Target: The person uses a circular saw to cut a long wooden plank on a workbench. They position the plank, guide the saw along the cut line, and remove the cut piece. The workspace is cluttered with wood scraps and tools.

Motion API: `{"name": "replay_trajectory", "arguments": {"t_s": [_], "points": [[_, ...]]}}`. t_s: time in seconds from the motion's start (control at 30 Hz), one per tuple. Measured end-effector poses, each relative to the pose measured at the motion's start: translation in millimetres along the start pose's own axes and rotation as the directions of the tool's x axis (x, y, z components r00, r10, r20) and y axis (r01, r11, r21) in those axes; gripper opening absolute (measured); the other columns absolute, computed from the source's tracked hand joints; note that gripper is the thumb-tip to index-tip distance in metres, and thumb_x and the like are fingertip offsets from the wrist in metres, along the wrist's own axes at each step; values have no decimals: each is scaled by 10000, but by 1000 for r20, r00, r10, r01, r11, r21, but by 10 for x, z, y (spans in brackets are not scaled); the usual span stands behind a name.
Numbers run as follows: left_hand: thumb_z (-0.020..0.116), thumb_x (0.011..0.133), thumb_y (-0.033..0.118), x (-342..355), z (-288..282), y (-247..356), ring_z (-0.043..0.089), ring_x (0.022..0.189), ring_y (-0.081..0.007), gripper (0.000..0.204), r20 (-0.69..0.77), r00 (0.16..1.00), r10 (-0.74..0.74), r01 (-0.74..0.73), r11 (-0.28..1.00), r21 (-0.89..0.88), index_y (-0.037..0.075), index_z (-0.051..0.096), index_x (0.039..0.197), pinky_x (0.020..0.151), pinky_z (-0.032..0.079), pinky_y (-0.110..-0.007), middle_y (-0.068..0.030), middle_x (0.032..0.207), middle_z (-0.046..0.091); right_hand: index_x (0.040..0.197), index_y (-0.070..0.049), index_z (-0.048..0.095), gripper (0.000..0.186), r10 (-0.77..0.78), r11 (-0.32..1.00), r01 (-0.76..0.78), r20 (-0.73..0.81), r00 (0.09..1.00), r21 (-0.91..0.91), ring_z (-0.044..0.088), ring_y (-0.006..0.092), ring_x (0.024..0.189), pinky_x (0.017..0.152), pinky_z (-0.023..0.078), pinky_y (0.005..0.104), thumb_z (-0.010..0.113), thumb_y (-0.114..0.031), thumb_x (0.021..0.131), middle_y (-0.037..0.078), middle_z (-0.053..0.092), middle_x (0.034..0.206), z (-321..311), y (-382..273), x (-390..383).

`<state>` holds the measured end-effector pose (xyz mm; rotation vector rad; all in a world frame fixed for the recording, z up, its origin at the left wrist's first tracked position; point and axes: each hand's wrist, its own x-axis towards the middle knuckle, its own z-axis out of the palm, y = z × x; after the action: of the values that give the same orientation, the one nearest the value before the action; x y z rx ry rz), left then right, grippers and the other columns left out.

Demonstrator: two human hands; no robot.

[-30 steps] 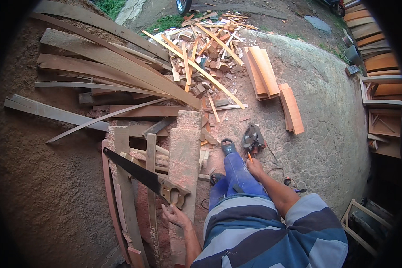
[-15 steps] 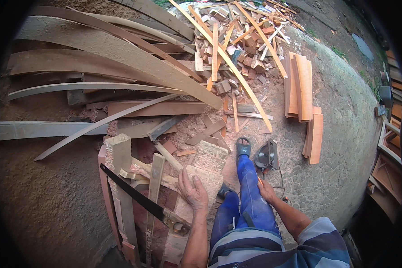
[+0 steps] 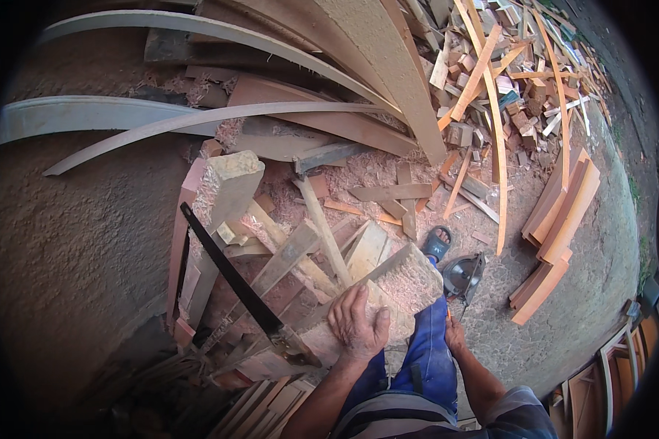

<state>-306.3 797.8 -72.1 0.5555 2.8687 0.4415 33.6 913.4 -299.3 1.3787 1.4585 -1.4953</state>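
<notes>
My left hand point(image 3: 359, 322) grips the edge of a thick, rough wooden beam point(image 3: 410, 296), fingers over its far side and thumb apart on the near side. The beam lies slanted across other timber, its end beside my right leg. A handsaw point(image 3: 234, 282) with a long black blade rests left of that hand, its handle point(image 3: 296, 347) low beside the beam. Beside my thigh, my right hand point(image 3: 455, 338) is closed around a thin orange thing, mostly hidden. Just beyond it, a dark circular saw point(image 3: 463, 278) sits on the ground near my sandalled foot point(image 3: 437, 243).
Long curved boards point(image 3: 220, 113) fan out at the far left. An upright timber post point(image 3: 231, 186) stands by the handsaw tip. Offcuts point(image 3: 520, 102) are heaped at the far right, with stacked curved wooden pieces point(image 3: 564, 208) nearer. Pink shavings point(image 3: 300, 219) cover the ground.
The view has turned left, shifting most things rightward. My left hand has moved from beside the timber to its edge, and the beam appears more tilted. My right hand stays beside my leg.
</notes>
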Motion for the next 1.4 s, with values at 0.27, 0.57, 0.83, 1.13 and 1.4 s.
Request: {"name": "replay_trajectory", "arguments": {"t_s": [0.27, 0.57, 0.83, 1.13, 1.4], "points": [[615, 963, 418, -16, -74, -6, 544, 1228, -341, 581, -1, 998, -61, 61, 995, -83, 48, 519, 1400, 1068, 353, -503, -158, 1361, 577, 1220, -1, 643, 383, -71, 985, 82, 78, 994, -150, 646, 175, 886, 813, 516, 331, 470, -315, 1085, 106, 714, 975, -274, -232, 181], [623, 937, 458, -144, 6, -53, 495, 1312, -282, 628, -87, 989, -122, 93, 956, -277, 59, 528, 1412, 1119, 307, -478, -118, 1417, 546, 1191, 10, 634, 392, -158, 890, 245, 244, 957, -385, 671, 269, 919, 834, 510, 396, 459, -318, 1066, 165, 713, 999, -613, -407, -32], [734, 849, 261, -629, 8, -148, 381, 1453, -367, 671, -455, 890, -12, -284, 766, -576, 59, 499, 1445, 1218, 282, -548, -178, 1546, 429, 1228, 23, 617, 359, -327, 848, 438, 356, 876, -300, 631, 186, 838, 731, 520, 371, 467, -260, 1067, 105, 696, 957, -500, -378, -539], [645, 962, 350, -3710, 252, -1057, 684, 1043, -332, 342, 114, 982, -147, 180, 594, -784, 65, 706, 1142, 910, 546, -440, -123, 1158, 700, 1205, -23, 650, 358, -230, 565, 390, 315, 921, -727, 686, 308, 961, 815, 521, 430, 500, -306, 1044, 184, 720, 1058, 184, -253, -1048], [383, 960, 727, -4979, 575, -1634, 212, 1548, -316, 755, 764, 631, -137, 685, 562, -465, 210, 512, 1495, 1136, 159, -791, -69, 1667, 288, 1151, -34, 662, 463, -157, -243, 335, 378, 912, -910, 664, 472, 1062, 900, 518, 569, 379, -371, 1008, 276, 695, 1132, 951, -515, -1270]]}}
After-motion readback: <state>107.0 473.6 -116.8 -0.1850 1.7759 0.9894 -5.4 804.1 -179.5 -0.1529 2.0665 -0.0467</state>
